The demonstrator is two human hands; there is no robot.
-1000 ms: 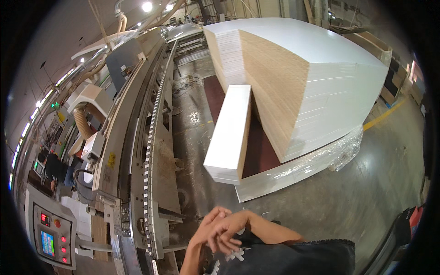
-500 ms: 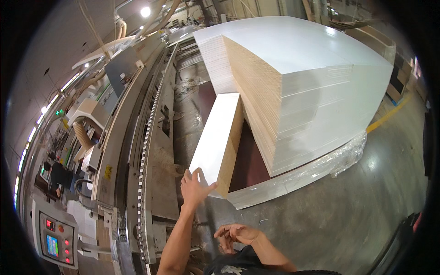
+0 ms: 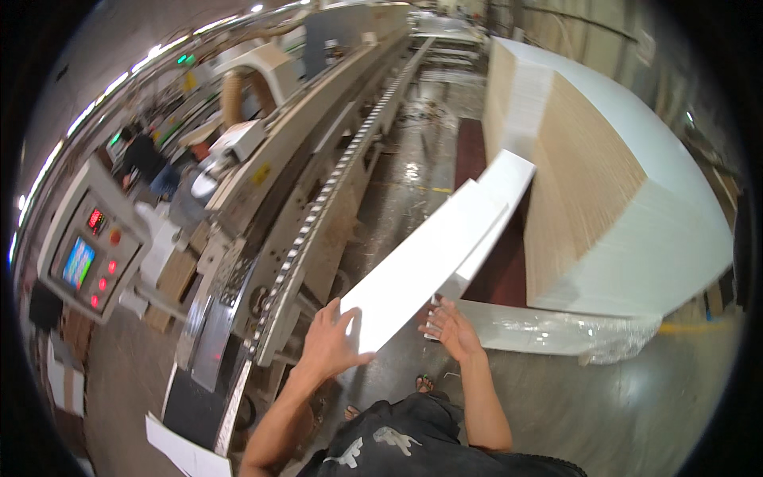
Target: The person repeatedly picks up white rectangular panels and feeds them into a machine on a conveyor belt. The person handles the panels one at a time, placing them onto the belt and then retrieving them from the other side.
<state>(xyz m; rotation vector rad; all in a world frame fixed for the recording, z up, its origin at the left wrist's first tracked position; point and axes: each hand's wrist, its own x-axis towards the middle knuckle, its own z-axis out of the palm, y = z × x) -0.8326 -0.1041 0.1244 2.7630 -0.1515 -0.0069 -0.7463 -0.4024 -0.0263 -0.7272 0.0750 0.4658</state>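
A long narrow white panel (image 3: 421, 266) slants across the middle, its near end gripped by my left hand (image 3: 327, 346) with the thumb on the top face. It overlaps a low pile of similar white strips (image 3: 515, 171) that lies beside the big stack. My right hand (image 3: 453, 332) is just right of the panel's near part, palm turned up and fingers spread, with nothing seen in it. The tall stack of large white-faced boards (image 3: 588, 183) stands to the right, its raw tan edges showing.
A long machine with a toothed conveyor track (image 3: 342, 187) runs along the left. Its control panel (image 3: 91, 246) with screen and red buttons stands near left. A white strip (image 3: 187, 449) lies lower left. Plastic-wrapped board (image 3: 548, 326) edges the stack's base. Another person (image 3: 147, 163) is beyond the machine.
The view has swung left toward the machine. My left hand has drawn the top panel toward me, off the pile's near end. My right hand has risen from my body to the panel's side and spread.
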